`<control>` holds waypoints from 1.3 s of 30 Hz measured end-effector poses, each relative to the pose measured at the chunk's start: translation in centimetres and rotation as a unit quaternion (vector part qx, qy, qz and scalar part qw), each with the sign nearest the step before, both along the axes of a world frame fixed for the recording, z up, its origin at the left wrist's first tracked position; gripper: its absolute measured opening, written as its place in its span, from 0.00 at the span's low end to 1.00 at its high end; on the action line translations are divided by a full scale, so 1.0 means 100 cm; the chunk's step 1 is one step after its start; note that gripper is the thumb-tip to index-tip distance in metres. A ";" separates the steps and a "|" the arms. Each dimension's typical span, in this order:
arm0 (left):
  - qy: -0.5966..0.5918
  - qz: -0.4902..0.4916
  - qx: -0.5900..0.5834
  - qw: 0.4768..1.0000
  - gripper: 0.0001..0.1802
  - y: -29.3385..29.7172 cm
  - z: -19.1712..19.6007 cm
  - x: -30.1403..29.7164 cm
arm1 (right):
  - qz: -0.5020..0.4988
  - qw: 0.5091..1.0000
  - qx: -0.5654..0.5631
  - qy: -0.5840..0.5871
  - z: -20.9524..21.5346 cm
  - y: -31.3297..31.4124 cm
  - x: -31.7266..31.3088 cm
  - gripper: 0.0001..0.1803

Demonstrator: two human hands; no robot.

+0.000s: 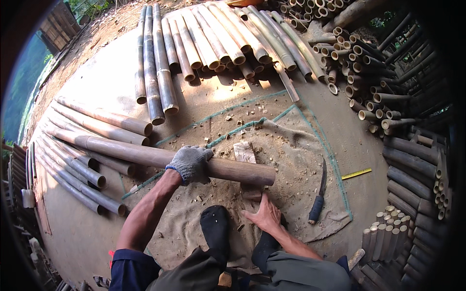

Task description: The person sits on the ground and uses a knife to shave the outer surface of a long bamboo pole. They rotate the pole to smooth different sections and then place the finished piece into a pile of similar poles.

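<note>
My left hand (191, 165), in a grey knit work glove, is closed around a long brown bamboo pole (238, 171). The pole's near end rests across a wooden block (244, 152), and its far end reaches left over other poles. Low beside the block's near end is my bare right hand (265, 214), thumb and forefinger spread apart. Its forefinger reaches the block's edge under the pole; whether it presses on it I cannot tell. A knife (319, 194) with a dark wrapped handle lies to the right on the dusty cloth (296, 140).
Bamboo poles lie in rows at the left (92, 169) and far side (208, 39). Cut bamboo tubes are stacked at the right (369, 92), with a bundle of short pieces (387, 235) nearer. A yellow measuring strip (357, 173) lies on the floor. Wood chips litter the cloth around my feet.
</note>
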State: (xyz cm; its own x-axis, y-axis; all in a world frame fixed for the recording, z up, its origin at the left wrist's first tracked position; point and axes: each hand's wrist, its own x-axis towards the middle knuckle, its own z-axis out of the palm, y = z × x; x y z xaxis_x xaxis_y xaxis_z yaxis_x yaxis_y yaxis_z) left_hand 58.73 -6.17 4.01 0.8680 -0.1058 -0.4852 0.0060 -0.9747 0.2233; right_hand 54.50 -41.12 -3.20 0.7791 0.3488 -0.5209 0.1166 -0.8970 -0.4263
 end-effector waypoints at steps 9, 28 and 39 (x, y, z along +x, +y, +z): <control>-0.228 -0.026 0.002 0.973 0.40 -0.007 -0.001 -0.042 | -0.126 0.984 0.115 -0.046 -0.025 -0.014 -0.046 0.58; -0.094 -0.039 0.011 0.995 0.53 -0.020 -0.008 -0.052 | -0.268 0.940 -0.192 -0.091 0.002 -0.209 0.069 0.38; -0.175 -0.045 0.021 0.983 0.34 -0.036 -0.033 -0.055 | -0.340 0.856 0.374 0.105 0.022 -0.180 0.041 0.18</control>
State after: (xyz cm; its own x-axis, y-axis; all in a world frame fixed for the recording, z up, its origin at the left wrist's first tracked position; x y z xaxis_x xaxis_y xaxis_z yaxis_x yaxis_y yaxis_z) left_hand 53.25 -9.73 0.66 0.9707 -0.1765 -0.1632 -0.1513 -0.9761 0.1557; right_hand 58.60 -59.15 -1.00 0.8507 0.1490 -0.5040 -0.4747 -0.1937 -0.8586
